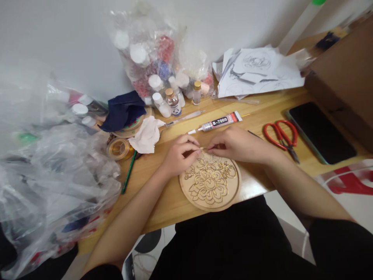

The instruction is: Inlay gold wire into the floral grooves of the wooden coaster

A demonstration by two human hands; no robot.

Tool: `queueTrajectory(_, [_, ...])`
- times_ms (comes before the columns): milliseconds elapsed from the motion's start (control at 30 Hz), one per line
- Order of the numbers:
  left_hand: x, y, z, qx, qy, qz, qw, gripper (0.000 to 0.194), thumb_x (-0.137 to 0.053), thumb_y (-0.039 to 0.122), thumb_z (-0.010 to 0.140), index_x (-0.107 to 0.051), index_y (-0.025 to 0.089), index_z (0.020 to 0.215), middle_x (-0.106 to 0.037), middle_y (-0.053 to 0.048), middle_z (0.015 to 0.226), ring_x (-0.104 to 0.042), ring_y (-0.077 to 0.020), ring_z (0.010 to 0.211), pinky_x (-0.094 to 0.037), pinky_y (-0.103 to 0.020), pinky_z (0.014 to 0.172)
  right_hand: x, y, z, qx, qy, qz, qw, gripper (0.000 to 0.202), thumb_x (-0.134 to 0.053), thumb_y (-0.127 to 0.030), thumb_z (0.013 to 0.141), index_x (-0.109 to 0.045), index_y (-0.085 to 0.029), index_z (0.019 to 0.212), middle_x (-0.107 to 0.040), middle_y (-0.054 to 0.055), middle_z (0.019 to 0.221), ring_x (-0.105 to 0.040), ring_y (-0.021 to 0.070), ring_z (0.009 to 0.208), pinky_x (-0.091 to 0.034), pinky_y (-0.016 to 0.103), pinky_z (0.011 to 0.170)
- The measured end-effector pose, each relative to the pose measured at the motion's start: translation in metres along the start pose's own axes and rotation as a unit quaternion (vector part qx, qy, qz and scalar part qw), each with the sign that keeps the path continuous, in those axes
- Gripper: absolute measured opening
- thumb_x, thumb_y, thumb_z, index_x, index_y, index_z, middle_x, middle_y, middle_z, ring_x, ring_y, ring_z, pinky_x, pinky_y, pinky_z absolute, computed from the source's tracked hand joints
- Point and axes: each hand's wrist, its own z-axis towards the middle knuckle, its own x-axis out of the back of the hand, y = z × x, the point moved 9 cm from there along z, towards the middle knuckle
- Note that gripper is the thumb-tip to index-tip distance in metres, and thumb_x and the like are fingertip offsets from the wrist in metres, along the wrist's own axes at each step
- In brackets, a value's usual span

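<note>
A round wooden board [208, 204] lies at the table's front edge, partly over dark clothing. Flower outlines in gold wire [210, 184] cover much of its face. At the board's far edge, my left hand [182, 153] and my right hand [234, 144] meet with fingertips pinched. A thin gold strand, which looks like wire, shows faintly between them; its ends are hidden by the fingers. Just beyond the hands is a B-7000 glue tube [220, 122] with a white nozzle. Red-handled pliers [282, 137] rest to the right.
A black phone [322, 132] and a cardboard box [344, 77] occupy the right. Sketched papers [259, 72], small bottles [173, 102] and stuffed plastic bags [145, 50] line the wall. Leftward are a gold wire spool [120, 148], crumpled tissue [147, 134], a green pencil [128, 173] and plastic bags [58, 167].
</note>
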Motion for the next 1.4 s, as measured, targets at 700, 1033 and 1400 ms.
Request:
queueTrajectory(700, [0.002, 0.005, -0.002, -0.058, 0.013, -0.014, 0.998, 0.031, -0.049, -0.001, 0.075, -0.074, 0.019, 0.077, -0.064, -0.004, 0.090, -0.063, -0.0134, 0.083, -0.055, -0.030, 0.074, -0.003, 0.012, -0.003, -0.026, -0.039, -0.046, 0.998, 0.015, -0.059, -0.023, 0.083, -0.071, -0.017, 0.078, -0.058, -0.002, 0.056, -0.041, 0.0089, 0.052, -0.026, 0.026, 0.058])
queueTrajectory(1033, [0.002, 0.002, -0.003, -0.061, 0.014, -0.021, 0.998, 0.031, -0.049, -0.001, 0.073, -0.074, 0.018, 0.073, -0.066, -0.004, 0.089, -0.062, -0.0131, 0.080, -0.055, -0.030, 0.072, -0.003, 0.017, -0.006, -0.030, -0.054, -0.034, 0.997, 0.021, -0.057, -0.029, 0.086, -0.070, -0.016, 0.076, -0.056, -0.002, 0.056, -0.038, 0.0085, 0.051, -0.025, 0.026, 0.057])
queueTrajectory(1400, [0.005, 0.003, -0.002, -0.052, 0.024, -0.019, 0.998, 0.030, -0.050, 0.001, 0.076, -0.074, 0.019, 0.074, -0.066, -0.004, 0.089, -0.062, -0.0131, 0.080, -0.055, -0.030, 0.073, -0.007, 0.020, -0.007, -0.042, -0.066, -0.030, 0.996, 0.011, -0.060, -0.022, 0.081, -0.071, -0.018, 0.081, -0.057, -0.003, 0.059, -0.039, 0.0084, 0.051, -0.025, 0.027, 0.056])
